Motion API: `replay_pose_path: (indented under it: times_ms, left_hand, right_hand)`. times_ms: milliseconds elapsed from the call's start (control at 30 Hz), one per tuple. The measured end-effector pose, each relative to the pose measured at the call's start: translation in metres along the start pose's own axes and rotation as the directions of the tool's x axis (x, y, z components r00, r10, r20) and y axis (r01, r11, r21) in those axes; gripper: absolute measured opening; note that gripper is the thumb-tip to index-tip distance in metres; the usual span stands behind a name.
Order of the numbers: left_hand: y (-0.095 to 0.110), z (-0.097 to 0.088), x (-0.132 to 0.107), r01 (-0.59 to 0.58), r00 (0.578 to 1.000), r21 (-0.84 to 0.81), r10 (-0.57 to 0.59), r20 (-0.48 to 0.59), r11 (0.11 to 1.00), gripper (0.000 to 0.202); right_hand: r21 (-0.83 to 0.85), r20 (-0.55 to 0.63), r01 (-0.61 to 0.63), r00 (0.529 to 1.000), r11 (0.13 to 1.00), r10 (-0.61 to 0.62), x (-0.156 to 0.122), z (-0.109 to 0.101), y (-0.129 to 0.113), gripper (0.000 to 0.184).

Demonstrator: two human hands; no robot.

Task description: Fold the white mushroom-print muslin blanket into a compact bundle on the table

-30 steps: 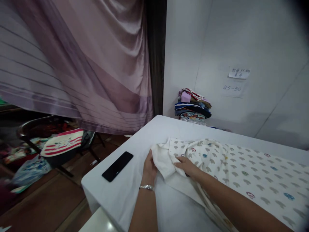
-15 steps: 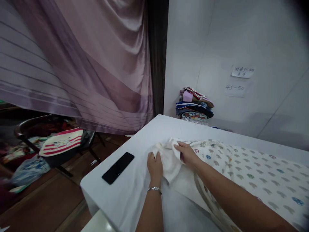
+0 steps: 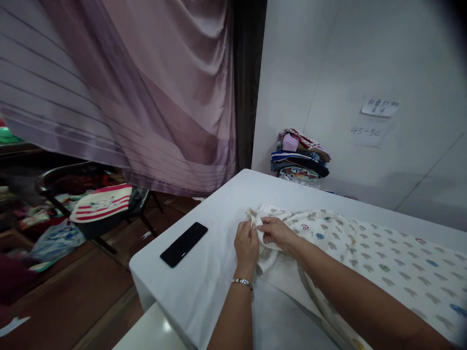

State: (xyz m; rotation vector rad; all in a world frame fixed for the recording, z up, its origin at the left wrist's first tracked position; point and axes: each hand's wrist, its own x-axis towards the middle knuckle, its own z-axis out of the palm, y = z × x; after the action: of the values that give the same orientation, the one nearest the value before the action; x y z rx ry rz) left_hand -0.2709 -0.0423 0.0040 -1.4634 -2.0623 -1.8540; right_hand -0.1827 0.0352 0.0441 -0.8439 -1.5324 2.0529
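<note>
Phone (image 3: 184,244) on bench (image 3: 226,204), L side. R of it, L hand (image 3: 247,247) & R hand (image 3: 279,232) at L end of cloth (image 3: 394,255), which runs R. Clothes pile (image 3: 301,159) behind bench, by wall (image 3: 328,73). Curtain (image 3: 175,121) far L; chair (image 3: 97,228) L of bench.

White mushroom-print cloth (image 3: 368,245), flat rightward, crumpled at left end

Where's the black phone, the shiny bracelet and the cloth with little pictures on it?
Phone (image 3: 184,244): head view, middle of its top.
Bracelet (image 3: 242,281): head view, middle of its band.
Cloth (image 3: 365,250): head view, flat printed part.
</note>
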Motion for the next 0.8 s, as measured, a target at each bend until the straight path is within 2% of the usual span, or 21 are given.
replay_pose_path:
  times_ms: [100,333,533,633,700,767,800]
  left_hand:
    - [0.003,0.0,-0.001,-0.052,0.999,-0.009,0.052,0.01,0.999,0.026]
    - [0.004,-0.002,-0.002,-0.091,0.996,0.0,0.091,0.012,0.996,0.028]
    - [0.012,-0.003,-0.003,-0.093,0.996,0.051,0.092,0.013,0.994,0.023]
    - [0.012,-0.002,-0.002,-0.026,0.999,0.083,0.028,-0.019,0.996,0.024]
    - [0.005,-0.001,0.0,0.058,0.997,0.046,-0.056,-0.053,0.997,0.017]
    - [-0.008,0.0,0.003,0.225,0.967,-0.095,-0.234,-0.099,0.97,0.014]
    - [-0.017,0.0,0.005,0.334,0.923,-0.217,-0.364,-0.121,0.917,0.014]
  right_hand:
    - [-0.003,-0.021,-0.003,1.0,1.0,0.003,0.003,-0.001,-0.006,0.018]
    - [-0.053,0.039,-0.043,0.998,0.998,0.045,0.001,0.002,-0.022,0.012]
    - [-0.059,0.079,-0.075,0.994,0.995,0.079,-0.001,-0.002,-0.034,0.024]
    - [-0.069,0.032,-0.101,0.994,0.993,0.103,0.005,0.001,-0.034,0.043]
    - [-0.152,0.007,-0.078,0.997,0.985,0.079,0.008,0.004,-0.03,0.054]
    - [-0.364,-0.025,0.031,0.999,0.931,-0.043,0.008,0.006,-0.021,0.056]
    - [-0.501,-0.029,0.111,0.989,0.858,-0.145,0.005,0.005,-0.016,0.054]
